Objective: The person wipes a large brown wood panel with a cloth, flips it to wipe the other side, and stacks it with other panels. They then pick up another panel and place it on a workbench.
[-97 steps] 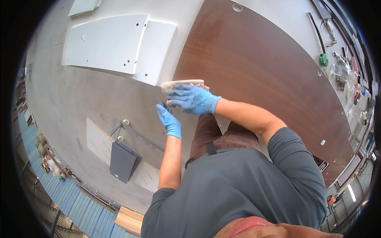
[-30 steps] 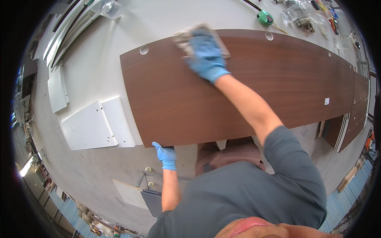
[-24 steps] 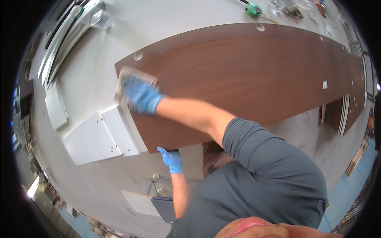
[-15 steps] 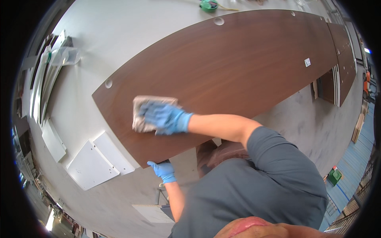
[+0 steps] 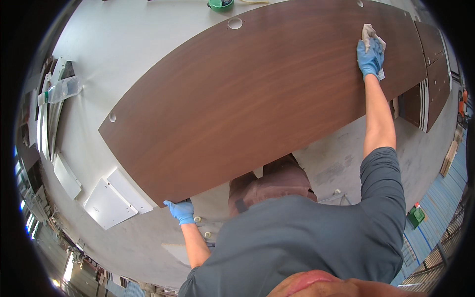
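Note:
A long brown wood-look panel (image 5: 237,104) with a curved far edge and round holes lies in front of me. My right hand (image 5: 370,57), in a blue glove, is out on its right part, closed on a crumpled pale cloth (image 5: 369,32) that rests against the surface. A small white label (image 5: 381,74) shows beside that wrist. My left hand (image 5: 182,213), also gloved in blue, grips the panel's near edge by the left corner. Its thumb shows, while some of its fingers are hidden.
White boards (image 5: 110,205) lie left of the panel. A clear plastic bottle (image 5: 66,89) rests beside stacked strips farther back. A green object (image 5: 220,5) with a yellow strip sits at the far edge. More brown panels (image 5: 438,86) stand at the right.
My right hand has swept the cloth from the panel's left part to its far right, and the arm is now stretched out. My left hand stays at the near left corner.

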### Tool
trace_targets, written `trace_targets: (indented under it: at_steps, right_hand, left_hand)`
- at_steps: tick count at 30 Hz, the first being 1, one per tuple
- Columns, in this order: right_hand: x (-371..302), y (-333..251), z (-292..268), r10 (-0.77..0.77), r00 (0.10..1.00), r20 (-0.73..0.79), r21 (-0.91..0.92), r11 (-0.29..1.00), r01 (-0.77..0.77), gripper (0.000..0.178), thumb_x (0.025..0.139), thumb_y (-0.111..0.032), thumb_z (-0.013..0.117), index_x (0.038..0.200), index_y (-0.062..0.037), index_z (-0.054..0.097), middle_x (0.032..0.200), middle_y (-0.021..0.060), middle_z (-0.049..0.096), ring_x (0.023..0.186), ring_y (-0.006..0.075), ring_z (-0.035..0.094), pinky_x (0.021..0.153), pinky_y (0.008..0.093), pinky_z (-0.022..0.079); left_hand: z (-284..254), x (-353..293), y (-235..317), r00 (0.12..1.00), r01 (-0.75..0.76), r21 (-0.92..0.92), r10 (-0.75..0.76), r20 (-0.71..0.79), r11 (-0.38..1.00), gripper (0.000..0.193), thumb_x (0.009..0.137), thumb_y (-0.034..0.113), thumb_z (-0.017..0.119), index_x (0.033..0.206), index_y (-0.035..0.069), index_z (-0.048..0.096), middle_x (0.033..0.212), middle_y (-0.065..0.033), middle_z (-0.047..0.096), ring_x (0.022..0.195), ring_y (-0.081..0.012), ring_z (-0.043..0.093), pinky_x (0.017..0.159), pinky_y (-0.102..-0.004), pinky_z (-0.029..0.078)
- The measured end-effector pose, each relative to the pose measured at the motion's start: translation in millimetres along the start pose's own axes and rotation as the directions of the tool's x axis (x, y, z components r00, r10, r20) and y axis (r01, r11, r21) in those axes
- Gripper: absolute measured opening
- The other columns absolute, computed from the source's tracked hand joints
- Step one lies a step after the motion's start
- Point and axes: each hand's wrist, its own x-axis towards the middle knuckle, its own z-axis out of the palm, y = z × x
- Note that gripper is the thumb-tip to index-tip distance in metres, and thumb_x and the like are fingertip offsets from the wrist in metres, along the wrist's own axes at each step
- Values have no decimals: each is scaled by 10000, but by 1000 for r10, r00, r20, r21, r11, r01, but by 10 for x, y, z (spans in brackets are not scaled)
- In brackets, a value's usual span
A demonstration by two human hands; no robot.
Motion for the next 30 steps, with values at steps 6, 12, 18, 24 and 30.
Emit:
trace_targets:
  at_steps: [6,12,18,24,30]
  right_hand:
    - [-642,-1722,-483,-230,934,-272,162,946,281,609,987,-450,647,1435,-41,598,1425,209,603,1351,408,555,1181,500,410]
    - [-2292,-4811,-2001,-544,810,-218,725,466,508,753,937,-412,703,1535,-5,497,1613,237,458,1547,394,382,1305,475,284]
    - [-4415,-6377,-2973,-833,213,-511,543,-121,831,608,903,-226,650,1496,-113,578,1647,113,478,1613,349,293,1344,496,175]
    - [-4462,-5953,-2642,-814,348,-465,695,-93,713,659,916,-373,666,1485,-52,579,1641,223,451,1572,345,378,1335,462,222]
    - [-3636,-4236,-2279,-635,704,-318,718,322,616,693,857,-339,737,1473,-59,588,1526,169,564,1489,334,467,1286,472,308]
  left_hand:
    - [-89,-12,58,991,70,-35,-65,116,997,858,1026,796,363,1655,213,383,1676,-33,431,1526,-281,390,1267,-496,299]
    - [-282,88,120,958,156,-44,-141,251,987,882,1013,814,370,1642,197,415,1676,-52,429,1518,-270,400,1282,-484,286]
    - [-803,30,110,974,173,-278,-123,188,945,1029,971,878,276,1693,144,292,1756,-90,298,1580,-310,334,1307,-483,266]
    - [-1449,120,-39,977,213,-275,-195,90,938,1017,974,869,320,1677,135,329,1746,-103,321,1597,-314,313,1285,-490,311]
    - [-1160,57,-294,962,264,-179,-247,113,948,1026,981,863,343,1684,117,309,1752,-135,297,1615,-334,278,1312,-482,257]
